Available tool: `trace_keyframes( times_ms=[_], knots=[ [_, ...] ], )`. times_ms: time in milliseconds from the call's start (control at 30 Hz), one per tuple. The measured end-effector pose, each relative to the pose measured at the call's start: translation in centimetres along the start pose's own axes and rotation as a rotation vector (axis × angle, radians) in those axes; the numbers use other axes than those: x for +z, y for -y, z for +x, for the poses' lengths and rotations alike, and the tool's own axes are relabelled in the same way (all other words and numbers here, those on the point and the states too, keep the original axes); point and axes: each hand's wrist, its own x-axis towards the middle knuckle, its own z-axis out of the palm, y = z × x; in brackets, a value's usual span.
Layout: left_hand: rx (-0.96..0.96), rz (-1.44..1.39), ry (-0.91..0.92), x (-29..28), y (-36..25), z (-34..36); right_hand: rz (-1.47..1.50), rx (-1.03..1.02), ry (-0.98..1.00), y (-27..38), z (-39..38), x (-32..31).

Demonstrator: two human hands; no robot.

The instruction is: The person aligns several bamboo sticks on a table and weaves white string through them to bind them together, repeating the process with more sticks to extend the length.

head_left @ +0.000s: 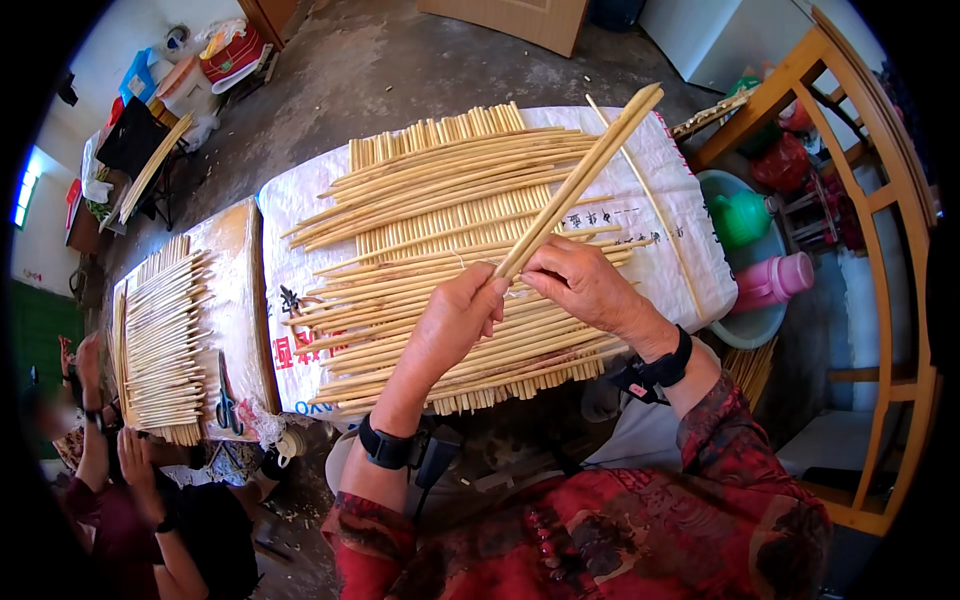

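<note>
My left hand (462,312) is closed round the lower ends of a few long, pale yellow stalks (585,178), which slant up and away to the right. Close beside it, the fingers of my right hand (583,280) are pinched together near the same ends; what they hold is hidden. A thin pale thread shows by my left thumb. Beneath both hands lies a mat of stalks (400,345), long ones running crosswise over a layer of short upright ones. One single stalk (655,205) rests apart at the right of the cloth-covered table (305,190).
To the left, another table (235,265) bears a second stalk mat (165,340) and scissors (227,405); a co-worker's hands (138,465) are beside it. At right stand a basin (755,325) with a pink flask (775,282) and a wooden frame (880,250).
</note>
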Motion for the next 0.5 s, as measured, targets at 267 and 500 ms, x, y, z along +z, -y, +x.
trace_keyframes(
  times_ms=[267,500],
  knots=[
    [0.166,0.159,-0.087,0.0,-0.9,-1.1,0.447,0.328,0.003,0.5,-0.4,0.6],
    [0.361,0.393,-0.218,0.0,-0.5,-2.0,0.536,0.387,0.048,0.5,-0.6,1.3]
  ],
)
